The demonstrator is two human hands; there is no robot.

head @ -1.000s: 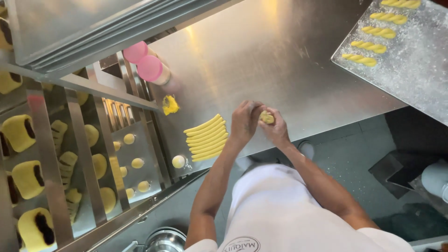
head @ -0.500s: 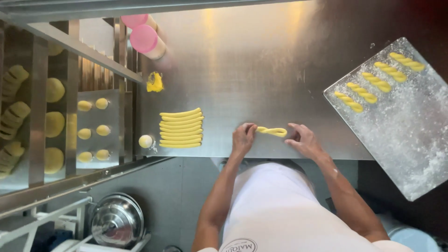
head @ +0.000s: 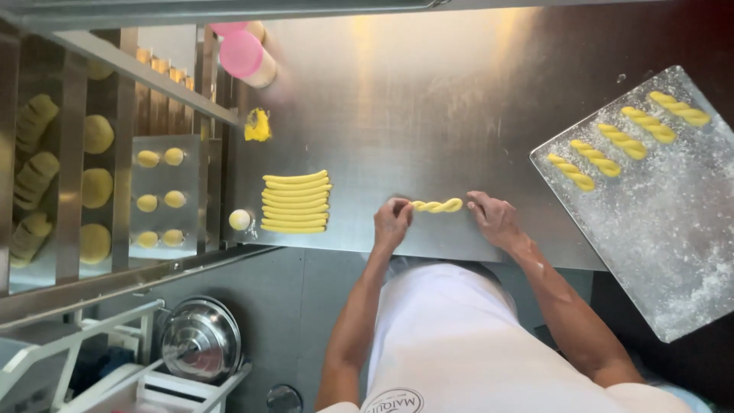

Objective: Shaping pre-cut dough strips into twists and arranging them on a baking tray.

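Observation:
A short twisted rope of yellow dough (head: 437, 206) lies on the steel worktop (head: 428, 115) close to its near edge. My left hand (head: 392, 222) is curled on the rope's left end. My right hand (head: 495, 218) rests at its right end, fingertips touching the dough. Both forearms reach up from my white-aproned body at the bottom of the view.
Left of my hands sits a neat pile of plain yellow dough strips (head: 296, 202), a small dough ball (head: 239, 219) and a dough scrap (head: 258, 125). A floured metal tray (head: 657, 252) at the right carries several finished twists (head: 623, 141). Pink-lidded containers (head: 245, 53) stand at the back left; a metal pot (head: 200, 340) sits below.
A second ago both hands were together around a lump of dough. They have since drawn apart, and the dough now lies stretched on the worktop as a twisted rope.

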